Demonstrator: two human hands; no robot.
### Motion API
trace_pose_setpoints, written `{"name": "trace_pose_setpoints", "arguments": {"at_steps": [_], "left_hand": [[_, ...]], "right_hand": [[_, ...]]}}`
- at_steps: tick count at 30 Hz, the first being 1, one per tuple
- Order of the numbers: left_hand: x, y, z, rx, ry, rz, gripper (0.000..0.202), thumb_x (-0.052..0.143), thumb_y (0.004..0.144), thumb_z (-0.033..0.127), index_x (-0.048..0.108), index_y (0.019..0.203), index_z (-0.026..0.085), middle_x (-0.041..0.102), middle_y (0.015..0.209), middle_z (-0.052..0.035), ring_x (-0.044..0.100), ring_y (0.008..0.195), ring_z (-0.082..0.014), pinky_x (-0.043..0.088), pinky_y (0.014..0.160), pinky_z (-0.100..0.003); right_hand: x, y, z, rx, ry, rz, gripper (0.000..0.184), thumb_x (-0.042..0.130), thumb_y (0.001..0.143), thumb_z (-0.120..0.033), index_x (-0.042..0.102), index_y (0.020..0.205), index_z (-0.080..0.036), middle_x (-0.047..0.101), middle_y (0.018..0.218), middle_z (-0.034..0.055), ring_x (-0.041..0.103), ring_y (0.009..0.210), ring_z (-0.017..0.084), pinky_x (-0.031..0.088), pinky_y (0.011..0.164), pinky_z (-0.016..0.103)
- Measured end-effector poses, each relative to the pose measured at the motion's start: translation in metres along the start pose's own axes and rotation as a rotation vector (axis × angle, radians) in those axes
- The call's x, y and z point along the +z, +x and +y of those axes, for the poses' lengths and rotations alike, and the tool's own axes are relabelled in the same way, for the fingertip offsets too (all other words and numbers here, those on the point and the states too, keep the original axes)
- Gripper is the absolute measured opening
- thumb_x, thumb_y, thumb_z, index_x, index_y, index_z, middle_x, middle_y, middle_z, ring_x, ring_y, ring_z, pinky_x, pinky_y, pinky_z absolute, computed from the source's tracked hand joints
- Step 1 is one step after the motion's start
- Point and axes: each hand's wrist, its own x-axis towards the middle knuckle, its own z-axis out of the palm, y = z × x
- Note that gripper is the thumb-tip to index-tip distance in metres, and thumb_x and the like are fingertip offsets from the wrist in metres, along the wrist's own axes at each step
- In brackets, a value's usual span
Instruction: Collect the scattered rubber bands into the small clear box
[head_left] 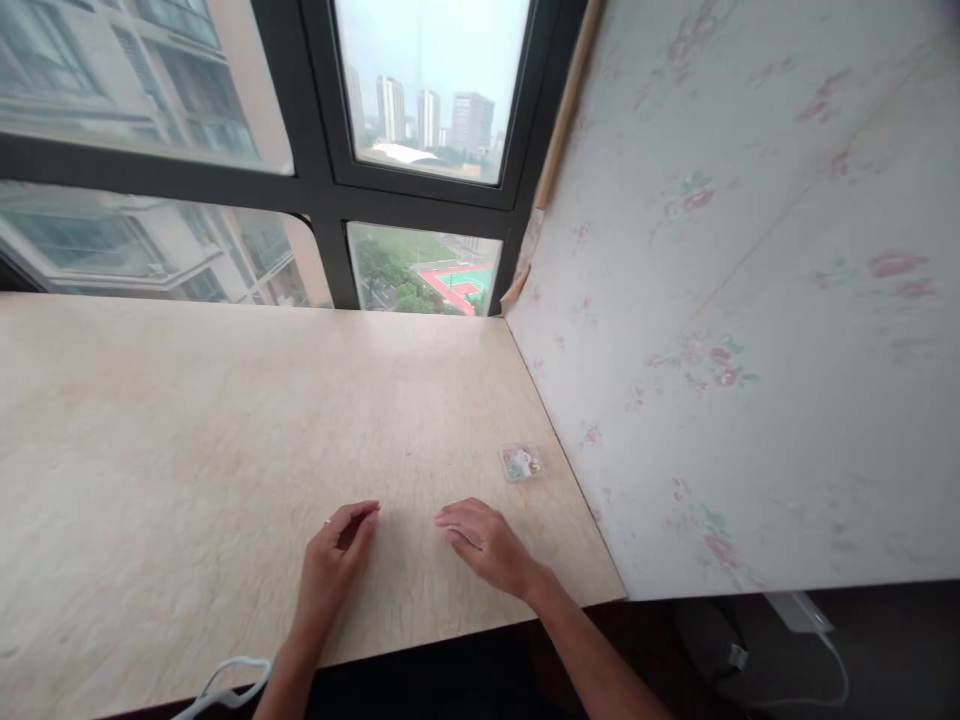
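My left hand rests low over the beige marble-look sill, with thumb and forefinger pinched together. Whatever sits between those fingertips, if anything, is too small to make out. A small ring-like glint shows on one of its fingers. To its right, my right hand hovers over the same surface, thumb a little apart from the fingers and nothing visible between them. Just beyond the right hand lies a small clear plastic box with little whitish, greenish and brownish pieces inside.
A wall with floral wallpaper bounds the sill on the right. Dark-framed windows stand along the back. A white cable lies at the front left edge. Below, at right, a white power strip with a cord is visible.
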Motion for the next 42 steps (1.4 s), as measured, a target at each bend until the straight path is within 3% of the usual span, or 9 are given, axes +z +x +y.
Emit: {"name": "trace_pose_setpoints", "arguments": {"at_steps": [5,8,14,20,23,28,33,38,42], "left_hand": [[0.025,-0.001,0.012,0.049,0.106,-0.065,0.032,0.057,0.08,0.042,0.063,0.102,0.02,0.068,0.101,-0.0081,0.064,0.092,-0.0246,0.048,0.087,-0.043],[0.054,0.007,0.026,0.173,0.148,-0.154,0.041,0.061,0.079,0.037,0.055,0.115,0.02,0.066,0.107,-0.0091,0.061,0.101,-0.0253,0.044,0.092,-0.044],[0.123,0.037,0.058,0.356,0.258,-0.392,0.075,0.07,0.071,0.035,0.037,0.137,0.017,0.054,0.13,-0.015,0.044,0.124,-0.0316,0.031,0.101,-0.049],[0.166,0.057,0.072,0.376,0.279,-0.431,0.084,0.072,0.07,0.042,0.034,0.139,0.014,0.05,0.134,-0.0186,0.038,0.128,-0.0354,0.028,0.101,-0.052],[0.168,0.061,0.069,0.345,0.135,-0.422,0.085,0.074,0.069,0.043,0.034,0.139,0.018,0.053,0.13,-0.0161,0.043,0.125,-0.0322,0.028,0.102,-0.051],[0.155,0.063,0.062,0.198,-0.356,-0.459,0.091,0.08,0.062,0.038,0.035,0.138,0.019,0.051,0.132,-0.0164,0.048,0.122,-0.0277,0.041,0.097,-0.043],[0.133,0.054,0.07,0.02,-0.762,-0.555,0.068,0.08,0.064,0.031,0.052,0.124,0.017,0.058,0.123,-0.0162,0.055,0.113,-0.0299,0.046,0.091,-0.044],[0.107,0.038,0.075,-0.07,-1.0,-0.405,0.049,0.074,0.073,0.026,0.058,0.118,0.017,0.06,0.12,-0.0125,0.056,0.112,-0.0269,0.043,0.096,-0.042],[0.086,0.028,0.067,-0.107,-1.09,-0.281,0.044,0.072,0.075,0.023,0.059,0.117,0.018,0.062,0.118,-0.0111,0.058,0.108,-0.0259,0.044,0.094,-0.041]], "right_hand": [[-0.065,-0.012,0.022,0.053,-0.295,0.167,0.029,0.05,0.091,-0.021,0.061,0.118,-0.024,0.064,0.115,0.0063,0.055,0.113,0.019,0.043,0.1,0.041],[-0.089,-0.01,0.037,0.119,-0.416,0.141,0.045,0.055,0.088,-0.023,0.05,0.132,-0.027,0.055,0.129,0.0065,0.047,0.124,0.021,0.036,0.107,0.044],[-0.103,0.002,0.067,0.261,-0.53,-0.055,0.076,0.07,0.073,-0.019,0.038,0.142,-0.019,0.041,0.143,0.0131,0.034,0.135,0.025,0.027,0.113,0.045],[-0.113,0.011,0.08,0.292,-0.489,-0.077,0.069,0.072,0.071,-0.021,0.049,0.135,-0.019,0.051,0.135,0.0126,0.044,0.127,0.024,0.033,0.109,0.042],[-0.116,0.011,0.079,0.292,-0.437,-0.008,0.065,0.073,0.071,-0.025,0.051,0.133,-0.021,0.053,0.132,0.0111,0.046,0.125,0.024,0.035,0.108,0.042],[-0.114,0.008,0.069,0.311,-0.236,0.076,0.063,0.074,0.073,-0.039,0.054,0.13,-0.021,0.056,0.13,0.0099,0.052,0.119,0.024,0.04,0.103,0.041],[-0.102,0.017,0.043,0.288,-0.084,0.098,0.059,0.071,0.075,-0.044,0.056,0.128,-0.022,0.057,0.129,0.01,0.056,0.114,0.024,0.048,0.094,0.039],[-0.081,0.037,0.018,0.18,-0.052,0.042,0.049,0.07,0.077,-0.045,0.063,0.12,-0.023,0.062,0.123,0.0084,0.059,0.111,0.025,0.05,0.093,0.04],[-0.062,0.052,0.002,0.134,-0.016,-0.04,0.046,0.068,0.08,-0.044,0.063,0.121,-0.022,0.061,0.125,0.0072,0.057,0.114,0.024,0.052,0.091,0.037]]}}
